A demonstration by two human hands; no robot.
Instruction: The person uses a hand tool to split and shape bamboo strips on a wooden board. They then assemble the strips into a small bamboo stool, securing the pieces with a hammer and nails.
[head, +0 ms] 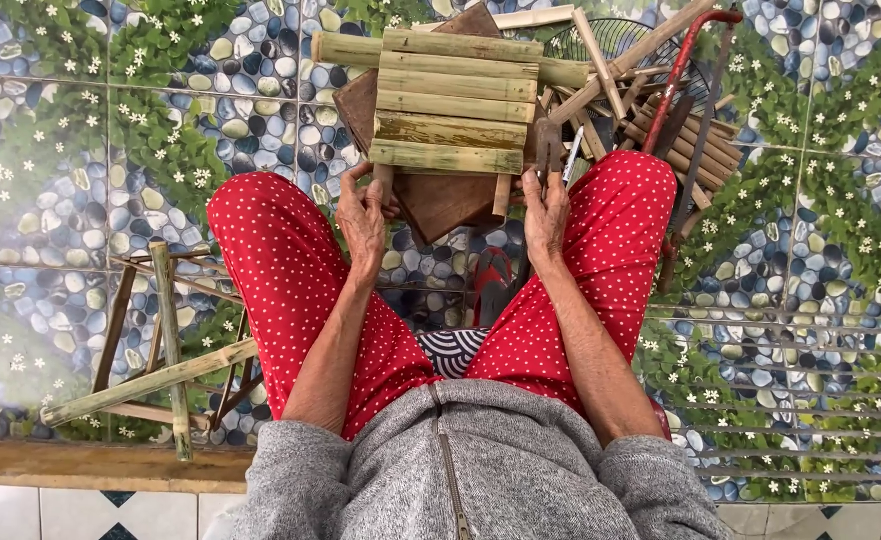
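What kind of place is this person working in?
Probably a home yard or porch used for bamboo craft: a pebble-and-flower patterned tile floor, a pile of bamboo sticks, a hacksaw, and a half-built bamboo frame.

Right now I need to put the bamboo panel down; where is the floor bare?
Bare tiled floor lies to the left, bordered by the left knee, the bamboo panel and the small bamboo frame below. More bare floor lies right of the red-framed saw. Crowded: the stick pile beyond the right hand.
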